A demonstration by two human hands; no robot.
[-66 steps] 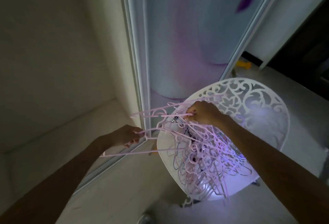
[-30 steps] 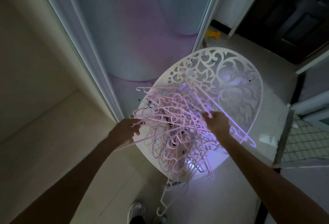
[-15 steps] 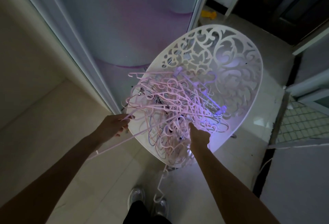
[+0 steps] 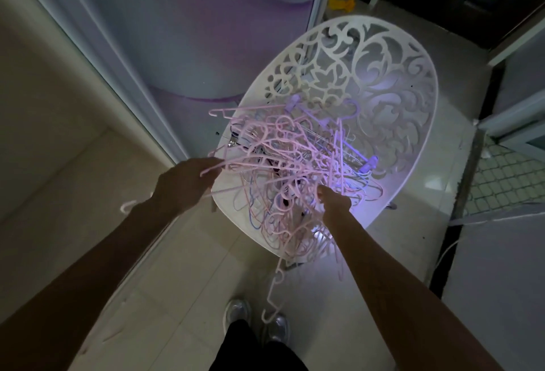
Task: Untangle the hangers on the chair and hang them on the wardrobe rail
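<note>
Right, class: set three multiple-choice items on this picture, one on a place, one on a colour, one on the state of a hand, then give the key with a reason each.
1. Where is the hanger pile?
A. on the chair
B. on the floor
C. on a rail

2. What colour are most hangers?
A. green
B. pink
C. black

3. What is the left hand doing?
A. hanging idle
B. resting flat on the floor
C. gripping a hanger

Key: 1 A, the tangle fills the chair's seat, with one hanger dangling off its front edge. 2 B, nearly all the strands are pale pink, with a few purple. 3 C, its fingers curl round a pink hanger at the pile's left edge, while the right hand reaches into the pile.
</note>
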